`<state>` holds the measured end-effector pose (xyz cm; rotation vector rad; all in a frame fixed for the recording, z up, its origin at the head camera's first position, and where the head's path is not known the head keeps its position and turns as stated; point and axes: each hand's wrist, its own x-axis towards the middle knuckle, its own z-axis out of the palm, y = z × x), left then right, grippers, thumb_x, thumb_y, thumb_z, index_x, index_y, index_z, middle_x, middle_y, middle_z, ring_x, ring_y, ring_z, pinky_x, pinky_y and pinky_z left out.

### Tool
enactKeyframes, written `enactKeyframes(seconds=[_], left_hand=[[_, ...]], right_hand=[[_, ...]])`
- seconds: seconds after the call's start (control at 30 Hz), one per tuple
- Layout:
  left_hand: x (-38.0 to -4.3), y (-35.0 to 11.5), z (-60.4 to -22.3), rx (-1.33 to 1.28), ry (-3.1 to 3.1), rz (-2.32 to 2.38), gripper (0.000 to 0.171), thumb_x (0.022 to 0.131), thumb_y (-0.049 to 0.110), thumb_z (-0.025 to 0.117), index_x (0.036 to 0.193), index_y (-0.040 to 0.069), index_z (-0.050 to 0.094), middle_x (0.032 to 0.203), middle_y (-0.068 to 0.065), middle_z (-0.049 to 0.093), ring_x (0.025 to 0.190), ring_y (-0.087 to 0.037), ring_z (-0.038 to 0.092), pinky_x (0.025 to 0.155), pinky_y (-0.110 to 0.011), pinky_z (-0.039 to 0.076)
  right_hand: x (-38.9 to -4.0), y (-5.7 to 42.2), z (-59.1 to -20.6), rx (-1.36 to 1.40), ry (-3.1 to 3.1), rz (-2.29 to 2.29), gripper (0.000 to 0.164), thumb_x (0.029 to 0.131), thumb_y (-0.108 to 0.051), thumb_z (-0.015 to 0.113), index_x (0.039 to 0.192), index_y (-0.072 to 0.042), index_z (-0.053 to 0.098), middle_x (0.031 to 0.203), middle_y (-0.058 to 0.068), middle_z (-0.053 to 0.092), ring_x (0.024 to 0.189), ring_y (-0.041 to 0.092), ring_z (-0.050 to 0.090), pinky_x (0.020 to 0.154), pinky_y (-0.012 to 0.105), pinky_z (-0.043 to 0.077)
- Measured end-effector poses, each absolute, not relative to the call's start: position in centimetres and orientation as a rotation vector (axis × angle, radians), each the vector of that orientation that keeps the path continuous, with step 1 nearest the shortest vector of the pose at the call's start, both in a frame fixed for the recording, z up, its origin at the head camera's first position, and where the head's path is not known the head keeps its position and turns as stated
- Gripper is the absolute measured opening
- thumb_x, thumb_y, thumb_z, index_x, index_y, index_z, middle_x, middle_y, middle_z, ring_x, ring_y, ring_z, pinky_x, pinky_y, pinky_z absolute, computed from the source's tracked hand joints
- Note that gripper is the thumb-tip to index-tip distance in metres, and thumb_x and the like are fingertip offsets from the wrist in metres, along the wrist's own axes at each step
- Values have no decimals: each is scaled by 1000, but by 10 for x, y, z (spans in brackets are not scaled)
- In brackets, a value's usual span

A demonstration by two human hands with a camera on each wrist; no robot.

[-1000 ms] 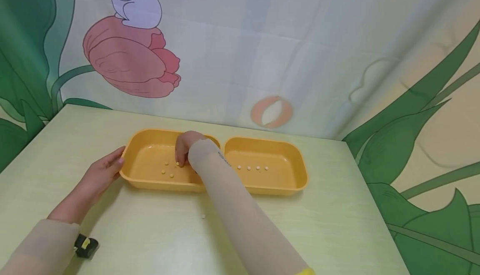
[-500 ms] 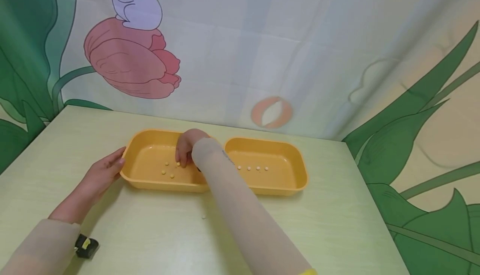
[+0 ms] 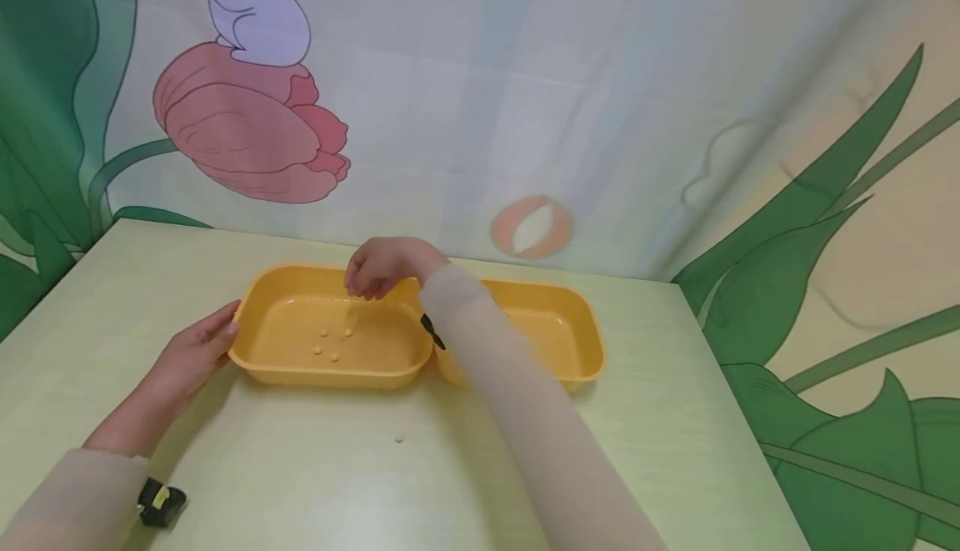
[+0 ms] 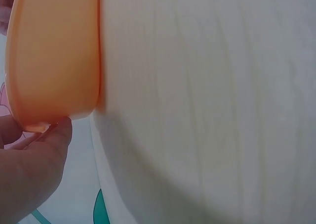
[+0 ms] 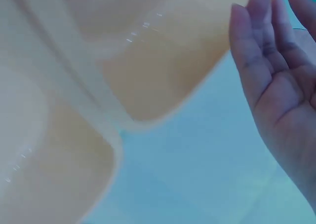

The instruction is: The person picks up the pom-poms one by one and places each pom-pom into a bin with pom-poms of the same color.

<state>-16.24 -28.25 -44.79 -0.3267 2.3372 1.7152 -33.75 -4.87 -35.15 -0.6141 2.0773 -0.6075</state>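
Note:
My left hand (image 3: 193, 353) pinches the left rim of the left yellow tray (image 3: 330, 378); thumb and fingers meet at its edge in the left wrist view. Several small round pale pellets (image 3: 334, 358) lie grouped on that tray's floor. Above the tray's back right part hovers my right hand (image 3: 390, 263), off the floor, its fingers bent downward. In the right wrist view its fingers look loosely extended, and no held object shows. The right yellow tray (image 3: 566, 338) stands beside the left one, partly covered by my right forearm, and its pellets are hidden.
One loose pellet (image 3: 399, 438) lies on the pale table (image 3: 300, 468) in front of the trays. A black strap piece (image 3: 161, 503) sits by my left sleeve. A printed curtain (image 3: 420, 117) hangs behind the table's back edge.
My right hand has risen from the pellets in the left tray, up and back toward the rear rim. My forearm now covers the right tray's pellets. My left hand keeps its hold.

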Motion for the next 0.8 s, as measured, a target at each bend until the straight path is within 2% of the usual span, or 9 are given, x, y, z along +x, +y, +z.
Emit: enactKeyframes(seconds=[0.2,0.43,0.5,0.6,0.73,0.8], left_hand=[[-163,-282,-448,-347,2329,1706,63,113,36,27,164,11,0,171,-21,0,157,-45,13,123,-58,26],[-162,-282,-448,-333,2334,1696,62,113,35,25,163,10,-1,171,-22,0,157,-45,14,122,-56,27],[-162,-282,-448,-328,2333,1698,62,113,35,25,163,10,-1,171,-22,0,157,-45,14,122,-56,27],[-163,-282,-449,-336,2332,1702,62,113,35,25,163,10,-1,171,-22,0,157,-45,14,122,-56,26],[-162,-282,-449,-335,2341,1694,62,113,36,25,164,10,-1,171,-21,-1,157,-45,13,122,-57,26],[-162,-282,-449,-330,2348,1692,63,113,36,25,164,10,-1,171,-21,-2,157,-46,12,122,-57,26]], right_hand=[[-326,-23,-335,-718,2152,-826,21,103,-16,61,120,-5,65,112,10,67,93,16,63,88,23,62],[-298,11,-339,-725,2132,-1095,25,103,-15,61,123,0,64,101,3,66,92,20,65,80,21,62],[-287,21,-342,-724,2115,-1157,26,103,-14,61,124,0,63,102,4,66,93,23,65,78,21,61],[-270,36,-345,-731,2100,-1205,25,102,-14,61,123,-1,63,102,6,65,90,22,66,81,25,62],[-250,51,-352,-749,2101,-1204,22,101,-14,63,120,-2,65,100,4,67,83,14,65,88,37,63],[-242,58,-358,-763,2099,-1201,20,101,-12,63,118,-2,66,99,6,67,80,13,63,85,36,64]])
